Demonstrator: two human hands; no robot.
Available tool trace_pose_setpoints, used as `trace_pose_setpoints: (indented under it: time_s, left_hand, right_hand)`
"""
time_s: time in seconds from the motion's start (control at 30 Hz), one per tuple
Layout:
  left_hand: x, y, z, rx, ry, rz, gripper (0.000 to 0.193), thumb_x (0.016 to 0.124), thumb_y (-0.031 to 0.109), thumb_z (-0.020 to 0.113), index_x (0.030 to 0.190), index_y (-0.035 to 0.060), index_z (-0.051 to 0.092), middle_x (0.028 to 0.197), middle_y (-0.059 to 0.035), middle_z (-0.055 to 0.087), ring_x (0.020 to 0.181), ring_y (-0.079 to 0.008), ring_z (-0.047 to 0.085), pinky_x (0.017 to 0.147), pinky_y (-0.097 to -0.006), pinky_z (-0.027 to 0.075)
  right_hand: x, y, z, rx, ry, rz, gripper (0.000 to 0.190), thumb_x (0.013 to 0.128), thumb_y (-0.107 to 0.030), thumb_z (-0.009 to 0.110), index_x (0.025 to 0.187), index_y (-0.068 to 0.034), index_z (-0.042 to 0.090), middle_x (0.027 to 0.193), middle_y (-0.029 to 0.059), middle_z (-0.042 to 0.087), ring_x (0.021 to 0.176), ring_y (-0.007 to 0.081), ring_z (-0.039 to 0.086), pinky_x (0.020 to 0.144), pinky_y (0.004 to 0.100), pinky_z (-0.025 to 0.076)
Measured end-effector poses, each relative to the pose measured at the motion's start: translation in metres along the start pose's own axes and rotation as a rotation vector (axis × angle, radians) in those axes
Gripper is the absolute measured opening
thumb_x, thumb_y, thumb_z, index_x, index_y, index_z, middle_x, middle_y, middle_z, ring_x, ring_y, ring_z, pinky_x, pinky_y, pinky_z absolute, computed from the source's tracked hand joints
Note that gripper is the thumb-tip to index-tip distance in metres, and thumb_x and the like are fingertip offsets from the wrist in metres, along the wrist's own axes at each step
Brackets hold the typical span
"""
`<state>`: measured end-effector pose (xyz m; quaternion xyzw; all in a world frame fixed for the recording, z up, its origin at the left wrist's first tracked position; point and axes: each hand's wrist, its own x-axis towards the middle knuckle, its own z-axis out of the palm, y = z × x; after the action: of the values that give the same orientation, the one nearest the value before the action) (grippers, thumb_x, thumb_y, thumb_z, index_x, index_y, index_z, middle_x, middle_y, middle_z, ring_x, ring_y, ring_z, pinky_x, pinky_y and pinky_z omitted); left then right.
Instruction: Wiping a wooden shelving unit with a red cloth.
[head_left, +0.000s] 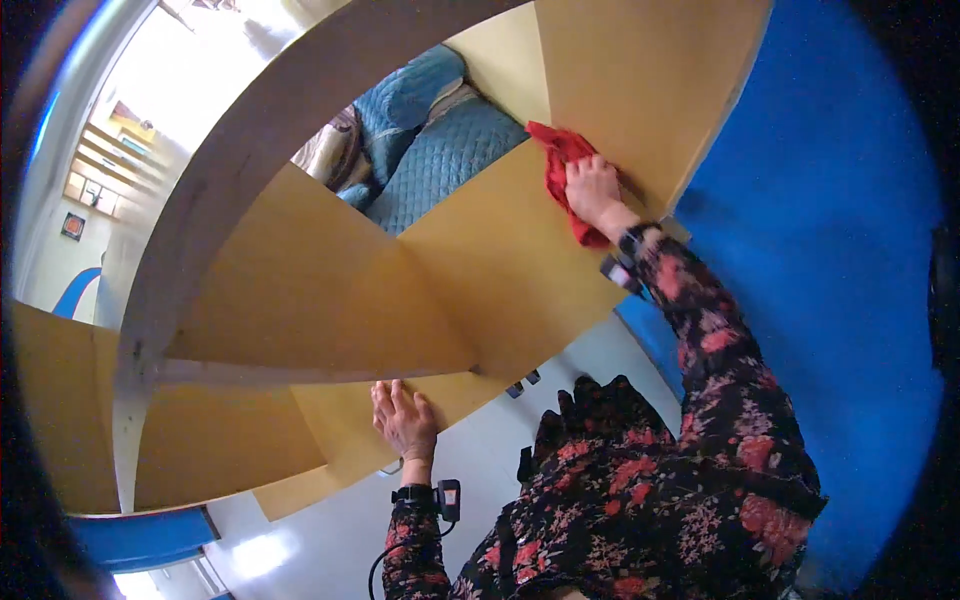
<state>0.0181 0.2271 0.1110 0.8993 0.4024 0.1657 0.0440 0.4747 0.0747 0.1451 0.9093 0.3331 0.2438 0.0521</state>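
My right hand (592, 191) holds a bunched red cloth (559, 161) against a yellow-brown wooden shelf (480, 247), close to the upright panel (645, 90) at the shelf's right end. Farther left and lower in the view, my left hand (405, 424) lies flat with fingers spread on a lower part of the shelf, beside the grey edge of a divider (322, 373). Nothing shows in the left hand. Both wrists wear black straps with small devices.
Folded blue quilted bedding (450, 150) and a striped textile (334, 150) lie in a compartment beyond the shelf. A broad curved grey panel edge (202, 165) arches over the left side. A blue wall (817, 262) stands at the right, above a pale shiny floor (300, 540).
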Motion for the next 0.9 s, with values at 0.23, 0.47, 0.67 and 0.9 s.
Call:
trace_pose_setpoints:
  time_s: [0.23,0.47,0.67,0.9]
  left_hand:
    - [0.001,-0.004,0.001,0.083,-0.007,-0.010,0.046,0.084,0.029,0.053,0.125,0.0102,0.048,0.138,-0.0172,0.036,0.131,-0.0329,0.030,0.104,-0.0450,0.025]
    - [-0.013,0.000,-0.010,0.068,-0.016,-0.016,0.044,0.084,0.029,0.052,0.124,0.0095,0.049,0.137,-0.0178,0.037,0.130,-0.0334,0.031,0.103,-0.0457,0.026]
    - [-0.023,0.024,-0.015,0.007,0.008,-0.009,0.044,0.083,0.029,0.053,0.123,0.0108,0.049,0.136,-0.0170,0.038,0.130,-0.0333,0.032,0.103,-0.0463,0.026]
    - [-0.016,0.021,-0.018,0.039,-0.006,-0.014,0.046,0.084,0.030,0.052,0.125,0.0111,0.048,0.135,-0.0169,0.039,0.129,-0.0333,0.032,0.103,-0.0457,0.027]
  right_hand:
    - [-0.148,0.033,-0.044,-0.036,-0.052,0.034,0.021,0.078,-0.022,0.053,0.091,-0.006,0.057,0.088,0.0135,0.058,0.087,0.0301,0.053,0.067,0.0404,0.048]
    - [-0.094,0.030,-0.033,-0.076,-0.136,0.038,0.017,0.079,-0.018,0.051,0.086,-0.005,0.058,0.086,0.0119,0.060,0.084,0.0283,0.057,0.062,0.0374,0.052]
    - [-0.025,0.003,-0.012,0.044,0.065,-0.009,0.017,0.080,-0.020,0.050,0.081,-0.008,0.061,0.086,0.0095,0.062,0.082,0.0246,0.056,0.059,0.0368,0.050]
    - [0.011,-0.169,-0.037,0.505,0.180,-0.306,0.026,0.082,-0.024,0.046,0.101,-0.012,0.060,0.090,0.0075,0.063,0.090,0.0277,0.055,0.070,0.0464,0.044]
